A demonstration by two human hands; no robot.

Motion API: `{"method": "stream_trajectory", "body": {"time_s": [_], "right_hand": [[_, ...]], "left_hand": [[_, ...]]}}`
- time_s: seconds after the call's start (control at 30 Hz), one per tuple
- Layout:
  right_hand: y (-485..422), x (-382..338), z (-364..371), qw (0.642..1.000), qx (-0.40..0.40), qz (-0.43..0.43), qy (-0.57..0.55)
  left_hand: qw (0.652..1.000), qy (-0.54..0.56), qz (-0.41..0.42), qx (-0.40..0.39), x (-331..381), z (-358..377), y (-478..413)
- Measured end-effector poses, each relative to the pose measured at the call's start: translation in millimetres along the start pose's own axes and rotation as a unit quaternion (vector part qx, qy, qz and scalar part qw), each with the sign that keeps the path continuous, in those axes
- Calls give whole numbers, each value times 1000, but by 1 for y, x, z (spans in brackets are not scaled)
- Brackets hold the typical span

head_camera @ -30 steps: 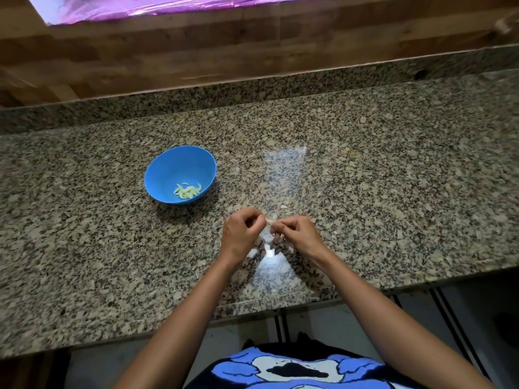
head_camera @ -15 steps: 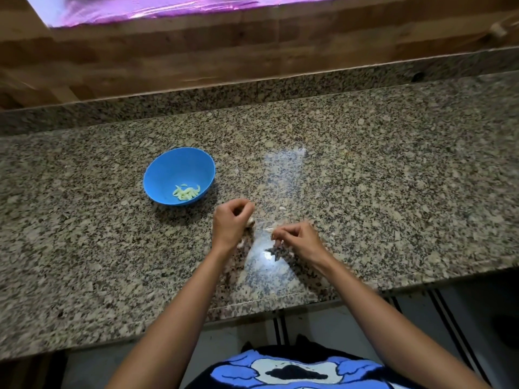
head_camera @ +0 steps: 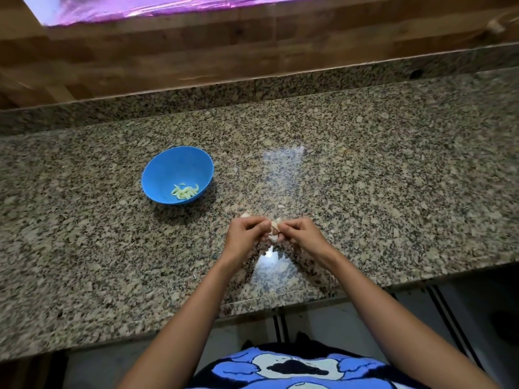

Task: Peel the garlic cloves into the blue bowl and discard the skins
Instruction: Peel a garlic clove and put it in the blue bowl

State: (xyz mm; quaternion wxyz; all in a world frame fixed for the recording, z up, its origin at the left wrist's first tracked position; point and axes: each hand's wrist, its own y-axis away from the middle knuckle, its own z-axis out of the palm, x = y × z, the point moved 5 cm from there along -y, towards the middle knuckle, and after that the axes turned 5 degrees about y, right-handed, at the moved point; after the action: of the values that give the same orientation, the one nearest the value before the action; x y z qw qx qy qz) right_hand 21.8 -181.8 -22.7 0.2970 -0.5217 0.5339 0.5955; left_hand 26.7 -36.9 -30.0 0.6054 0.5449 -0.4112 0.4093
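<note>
Nearest the camera, a blue printed shirt (head_camera: 295, 369) is being worn. Both forearms (head_camera: 196, 313) are being stretched over the near edge of the speckled granite desk (head_camera: 393, 192). Just beyond, a clove (head_camera: 274, 230) is being pinched between the left grip (head_camera: 247, 234) and the right grip (head_camera: 302, 234), each with its fingers curled onto it. The clove, partly in pale and brownish skin, is being held just above the middle of the desk. Whether the skin is being torn cannot be told. Slightly farther, small skins (head_camera: 280, 206) are being borne by the desk, just beyond the grips. Farther and to the left, well apart from the grips, a blue bowl (head_camera: 168, 175) is being carried upright by the desk, and peeled cloves (head_camera: 185, 191) are being held in its bottom. At the far side, the desk is being bounded by a granite upstand (head_camera: 280, 88) and a wood wall (head_camera: 224, 51).
</note>
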Motion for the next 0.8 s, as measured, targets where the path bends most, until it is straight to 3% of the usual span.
{"method": "stream_trajectory", "body": {"time_s": [0.13,0.23,0.27,0.33,0.4,0.47,0.6,0.8], "right_hand": [[4,-2,6,992,-61,54,-98],[5,-4,9,989,-62,66,-118],[4,-3,8,993,-44,63,-92],[3,-1,8,997,-1,57,-55],[3,4,10,996,19,62,-69],[1,5,14,995,23,63,-67],[-1,3,9,998,30,39,-27],[0,0,7,999,44,11,25]], "left_hand": [[950,266,-155,-45,-9,5,2],[937,302,-175,-27,-17,4,0],[953,260,-152,-16,-17,3,1],[997,58,-30,36,-10,-3,1],[971,-176,134,89,4,-3,6],[931,-281,219,82,14,6,13],[940,-268,208,22,17,9,15],[946,-258,194,20,19,6,12]]}}
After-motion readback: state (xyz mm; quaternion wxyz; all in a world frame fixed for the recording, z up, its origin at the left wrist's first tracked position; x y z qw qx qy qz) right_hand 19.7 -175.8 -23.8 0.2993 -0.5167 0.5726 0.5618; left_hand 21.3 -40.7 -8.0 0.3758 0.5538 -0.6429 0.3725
